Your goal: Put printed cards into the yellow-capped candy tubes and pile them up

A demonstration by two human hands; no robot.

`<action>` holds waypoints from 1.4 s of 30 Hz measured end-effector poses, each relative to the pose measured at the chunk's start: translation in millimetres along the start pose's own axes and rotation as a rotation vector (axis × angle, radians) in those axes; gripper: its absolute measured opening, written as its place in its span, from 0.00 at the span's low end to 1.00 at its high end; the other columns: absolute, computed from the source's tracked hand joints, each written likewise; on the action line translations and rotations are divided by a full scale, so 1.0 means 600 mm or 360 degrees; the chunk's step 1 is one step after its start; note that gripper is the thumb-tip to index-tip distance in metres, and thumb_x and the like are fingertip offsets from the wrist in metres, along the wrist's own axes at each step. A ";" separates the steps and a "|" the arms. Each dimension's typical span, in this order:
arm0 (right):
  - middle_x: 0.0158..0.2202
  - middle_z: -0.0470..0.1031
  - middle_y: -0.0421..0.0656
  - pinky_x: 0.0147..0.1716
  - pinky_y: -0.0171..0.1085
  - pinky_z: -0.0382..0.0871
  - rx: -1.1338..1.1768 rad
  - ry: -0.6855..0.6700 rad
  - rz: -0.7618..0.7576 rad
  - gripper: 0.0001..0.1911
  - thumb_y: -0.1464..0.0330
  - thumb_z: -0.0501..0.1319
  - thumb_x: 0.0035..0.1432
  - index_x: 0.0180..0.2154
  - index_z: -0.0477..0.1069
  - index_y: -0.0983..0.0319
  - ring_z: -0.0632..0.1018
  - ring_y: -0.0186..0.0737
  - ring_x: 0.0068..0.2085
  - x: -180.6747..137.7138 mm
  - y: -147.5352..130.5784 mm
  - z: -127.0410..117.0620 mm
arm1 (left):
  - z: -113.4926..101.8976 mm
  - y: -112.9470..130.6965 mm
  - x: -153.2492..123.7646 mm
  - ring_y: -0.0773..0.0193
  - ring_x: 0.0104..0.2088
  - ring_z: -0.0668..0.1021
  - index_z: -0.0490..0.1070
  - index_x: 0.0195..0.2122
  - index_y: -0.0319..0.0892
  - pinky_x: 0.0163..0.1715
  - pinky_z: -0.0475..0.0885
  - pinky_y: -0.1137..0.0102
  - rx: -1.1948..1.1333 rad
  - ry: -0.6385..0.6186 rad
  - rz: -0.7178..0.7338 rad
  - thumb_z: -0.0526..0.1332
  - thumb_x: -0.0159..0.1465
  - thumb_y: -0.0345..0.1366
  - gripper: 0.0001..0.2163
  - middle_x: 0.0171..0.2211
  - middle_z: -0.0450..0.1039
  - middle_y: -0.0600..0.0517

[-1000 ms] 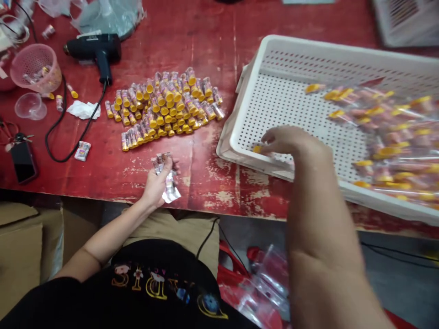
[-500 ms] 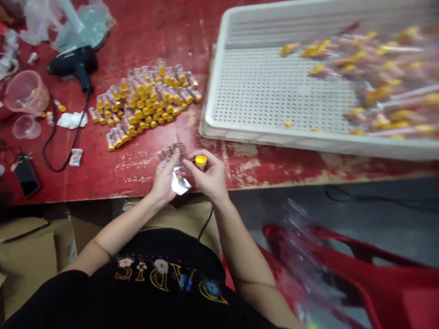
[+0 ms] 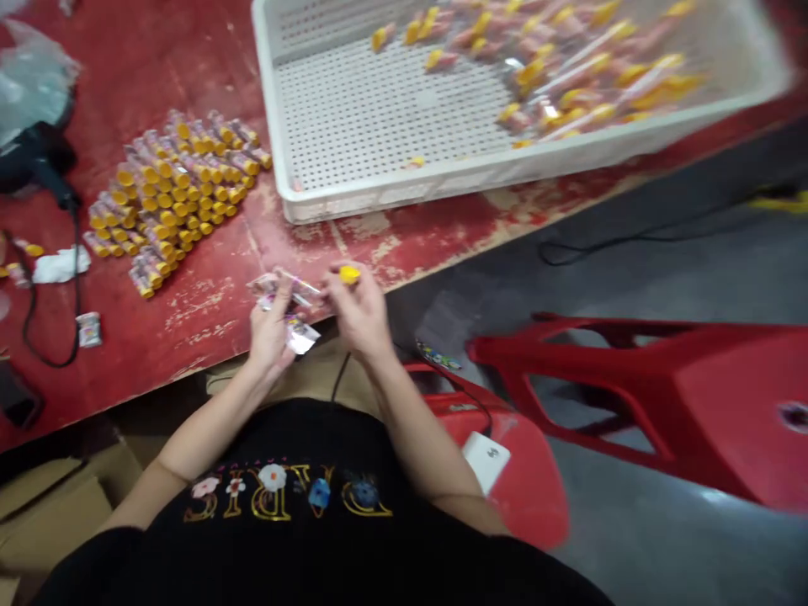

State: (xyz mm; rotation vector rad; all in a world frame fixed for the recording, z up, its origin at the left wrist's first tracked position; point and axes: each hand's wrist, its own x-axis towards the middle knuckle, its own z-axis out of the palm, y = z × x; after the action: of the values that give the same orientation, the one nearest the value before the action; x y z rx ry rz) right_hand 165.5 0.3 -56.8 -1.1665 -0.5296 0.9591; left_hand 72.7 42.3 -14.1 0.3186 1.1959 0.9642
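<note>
In the head view my left hand (image 3: 268, 337) is closed on a small bunch of shiny printed wrappers (image 3: 301, 335), held over the table's front edge. To the right of it, my right hand (image 3: 364, 318) is closed round a small yellow-topped piece (image 3: 349, 274). Only its yellow end shows above the fingers; the rest is hidden. The right fingertips are near a clear wrapper edge sticking out from the bunch; whether they touch it I cannot tell. Beyond my left hand lies a dense pile of small yellow-ended wrapped tubes (image 3: 173, 195).
A white perforated tray (image 3: 391, 198) holds many yellow-and-pink pieces in clear wrap. A black heat gun or hair dryer (image 3: 41, 160) with its cord, a white tissue (image 3: 61, 265) and a small packet (image 3: 89, 329) lie left. A red stool (image 3: 713, 396) and a white power bank (image 3: 486, 460) are at right.
The view has swung right, so the tray and pile appear further left. My right hand has tipped the yellow-topped piece, and my hands have drawn slightly apart.
</note>
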 end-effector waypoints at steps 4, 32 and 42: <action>0.39 0.71 0.41 0.44 0.40 0.76 -0.0046 -0.0096 -0.0119 0.19 0.49 0.62 0.62 0.49 0.70 0.51 0.76 0.37 0.38 -0.023 -0.024 -0.040 | 0.000 -0.003 -0.002 0.76 0.17 0.70 0.69 0.28 0.37 0.17 0.65 0.78 -0.0076 -0.0014 -0.0173 0.78 0.50 0.41 0.20 0.22 0.71 0.58; 0.45 0.84 0.41 0.50 0.48 0.80 -0.0704 -0.0216 -0.0812 0.17 0.70 0.67 0.60 0.49 0.81 0.48 0.84 0.45 0.46 -0.057 -0.021 -0.014 | -0.055 0.015 -0.032 0.68 0.23 0.77 0.74 0.32 0.38 0.21 0.71 0.73 0.0257 -0.0277 0.0072 0.79 0.40 0.52 0.27 0.27 0.77 0.53; 0.38 0.85 0.42 0.45 0.47 0.80 -0.0618 -0.0067 -0.0645 0.08 0.67 0.70 0.57 0.41 0.83 0.53 0.84 0.44 0.40 -0.034 -0.012 0.033 | -0.063 0.024 -0.012 0.69 0.21 0.76 0.74 0.31 0.39 0.21 0.70 0.73 0.0090 -0.0202 0.0098 0.80 0.38 0.51 0.27 0.25 0.76 0.54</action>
State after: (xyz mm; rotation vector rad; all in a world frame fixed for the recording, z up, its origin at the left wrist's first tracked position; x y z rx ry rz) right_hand 142.1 -7.5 -40.7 -1.3165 -0.9754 0.5433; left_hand 32.2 35.1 -13.9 0.4576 1.1042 0.9503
